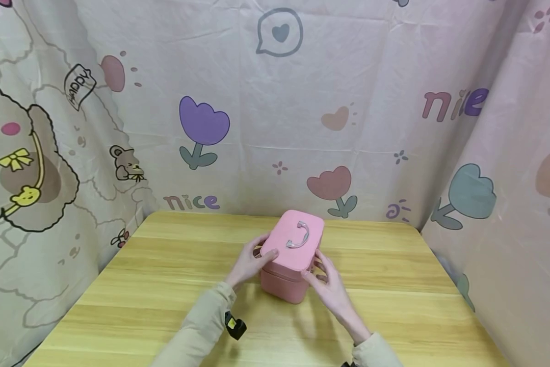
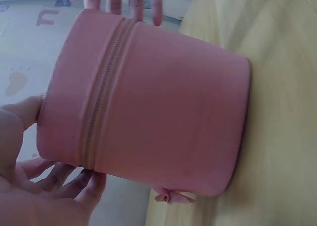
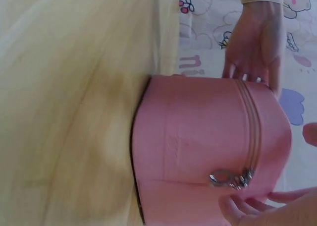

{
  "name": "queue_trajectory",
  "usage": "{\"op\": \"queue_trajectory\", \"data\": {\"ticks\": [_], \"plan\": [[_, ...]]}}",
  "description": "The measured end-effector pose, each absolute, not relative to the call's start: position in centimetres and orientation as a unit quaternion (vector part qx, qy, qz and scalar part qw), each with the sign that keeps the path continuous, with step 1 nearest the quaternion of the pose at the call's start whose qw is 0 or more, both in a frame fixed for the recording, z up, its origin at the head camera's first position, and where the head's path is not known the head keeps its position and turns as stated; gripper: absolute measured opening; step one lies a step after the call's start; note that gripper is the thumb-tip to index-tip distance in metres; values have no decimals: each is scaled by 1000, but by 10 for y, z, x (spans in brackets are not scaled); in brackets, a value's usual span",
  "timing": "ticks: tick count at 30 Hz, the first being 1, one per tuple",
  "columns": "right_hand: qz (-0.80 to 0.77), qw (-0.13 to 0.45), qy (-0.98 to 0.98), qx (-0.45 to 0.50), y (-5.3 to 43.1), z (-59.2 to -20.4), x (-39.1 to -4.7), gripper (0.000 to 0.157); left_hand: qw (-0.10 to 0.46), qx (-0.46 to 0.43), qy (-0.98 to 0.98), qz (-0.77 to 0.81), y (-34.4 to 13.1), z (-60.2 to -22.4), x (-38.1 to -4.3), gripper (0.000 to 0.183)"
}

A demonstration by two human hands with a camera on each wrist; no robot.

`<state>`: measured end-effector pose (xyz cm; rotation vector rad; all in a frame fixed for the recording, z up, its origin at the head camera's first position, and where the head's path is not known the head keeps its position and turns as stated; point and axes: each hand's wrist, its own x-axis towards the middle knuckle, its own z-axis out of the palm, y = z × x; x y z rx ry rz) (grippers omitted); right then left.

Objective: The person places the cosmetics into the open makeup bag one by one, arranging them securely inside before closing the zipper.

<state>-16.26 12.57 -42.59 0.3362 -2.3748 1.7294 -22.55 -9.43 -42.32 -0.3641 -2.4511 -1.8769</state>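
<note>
A pink zippered cosmetic case (image 1: 284, 280) stands upright on the wooden table, its lid down. On the lid is a silvery curved handle (image 1: 305, 237). My left hand (image 1: 252, 260) holds the case's left side, thumb on the lid's edge and fingers along the side by the zipper (image 2: 101, 102). At the opposite side is my right hand (image 1: 332, 285), its fingers (image 3: 242, 206) spread and touching the wall close to a metal zipper pull (image 3: 230, 178). The pull hangs free of the fingers. Low on one side sits a small pink bow (image 2: 173, 196).
The light wooden table (image 1: 164, 285) extends around the case on every side. Behind it and at both sides hangs a printed curtain (image 1: 275, 102) with flowers and cartoon bears. A black strap (image 1: 235, 326) sits at the left sleeve.
</note>
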Motion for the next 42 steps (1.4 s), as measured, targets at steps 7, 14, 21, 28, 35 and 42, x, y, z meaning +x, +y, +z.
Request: {"op": "queue_trajectory", "data": {"ticks": [7, 14, 21, 28, 35, 42], "plan": [[557, 133, -813, 109, 121, -432, -167, 74, 70, -116, -802, -581, -90, -428, -218, 55], [552, 115, -822, 80, 123, -434, -172, 83, 95, -111, -807, -572, -89, -429, -213, 44], [559, 115, -818, 73, 127, -435, -176, 82, 112, -114, -810, -565, -89, -429, -209, 40], [568, 114, -811, 78, 131, -438, -182, 79, 122, -103, -813, -560, -87, -428, -208, 37], [588, 84, -799, 92, 140, -438, -190, 78, 117, -84, -813, -564, -90, -428, -225, 40], [614, 51, -779, 113, 152, -438, -194, 74, 67, -120, -825, -548, -95, -428, -251, 50]]}}
